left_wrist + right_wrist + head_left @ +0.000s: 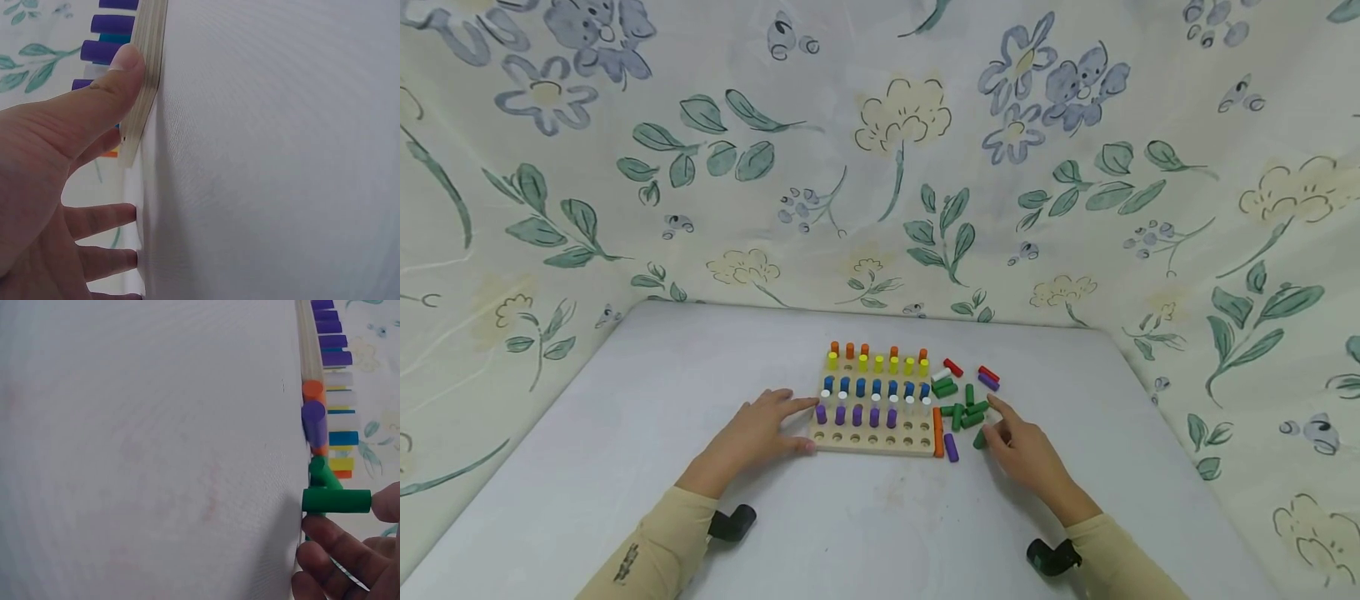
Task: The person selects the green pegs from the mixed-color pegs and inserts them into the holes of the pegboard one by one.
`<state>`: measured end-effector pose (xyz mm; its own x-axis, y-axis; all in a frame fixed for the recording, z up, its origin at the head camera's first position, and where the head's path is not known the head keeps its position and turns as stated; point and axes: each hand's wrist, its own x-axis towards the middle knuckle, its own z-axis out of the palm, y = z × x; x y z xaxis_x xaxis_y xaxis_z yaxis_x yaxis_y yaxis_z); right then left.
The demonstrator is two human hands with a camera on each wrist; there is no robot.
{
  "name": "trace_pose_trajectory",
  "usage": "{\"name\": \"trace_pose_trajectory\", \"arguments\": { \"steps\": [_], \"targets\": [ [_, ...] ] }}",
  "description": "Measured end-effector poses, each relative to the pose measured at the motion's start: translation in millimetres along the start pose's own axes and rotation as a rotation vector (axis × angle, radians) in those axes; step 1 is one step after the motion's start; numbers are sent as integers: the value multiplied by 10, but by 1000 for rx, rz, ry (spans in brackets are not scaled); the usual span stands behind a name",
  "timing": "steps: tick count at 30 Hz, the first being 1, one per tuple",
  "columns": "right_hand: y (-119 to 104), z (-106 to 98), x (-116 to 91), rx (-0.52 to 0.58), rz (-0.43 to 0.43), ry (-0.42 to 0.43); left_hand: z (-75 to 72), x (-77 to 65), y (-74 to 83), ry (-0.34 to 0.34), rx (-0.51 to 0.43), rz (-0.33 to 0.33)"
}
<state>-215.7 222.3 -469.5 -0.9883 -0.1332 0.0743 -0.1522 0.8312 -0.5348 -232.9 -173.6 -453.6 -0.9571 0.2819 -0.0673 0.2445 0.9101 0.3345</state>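
Note:
In the head view, a wooden pegboard [880, 447] carries rows of orange, yellow, blue, white and purple pegs [857, 415]; the front row shows round holes. My left hand [762, 423] rests at its left side, index finger and thumb extended against the edge. In the left wrist view, the left thumb [127, 59] lies on the board's edge [150, 62], other fingers spread. My right hand [1022, 443] reaches among loose green pegs [973, 420]. The right wrist view shows one green peg [337, 500] upright, its top by the thumb and its base near the other fingertips.
Loose orange pegs [937, 433] lie along the board's right side beside a purple peg [952, 447]. Farther back are red pegs [953, 367], a white peg [941, 375] and another purple peg [988, 382]. A floral cloth [895, 208] rises behind the white table [880, 533].

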Motion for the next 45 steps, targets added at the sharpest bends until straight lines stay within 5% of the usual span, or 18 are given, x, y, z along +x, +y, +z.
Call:
{"name": "trace_pose_trajectory", "arguments": {
  "steps": [13,45],
  "targets": [
    [-20,-24,-11,37,9,5,6,9,-5,1,-14,-3],
    [10,-2,-21,99,-118,4,32,10,-31,12,-18,6]
  ]
}}
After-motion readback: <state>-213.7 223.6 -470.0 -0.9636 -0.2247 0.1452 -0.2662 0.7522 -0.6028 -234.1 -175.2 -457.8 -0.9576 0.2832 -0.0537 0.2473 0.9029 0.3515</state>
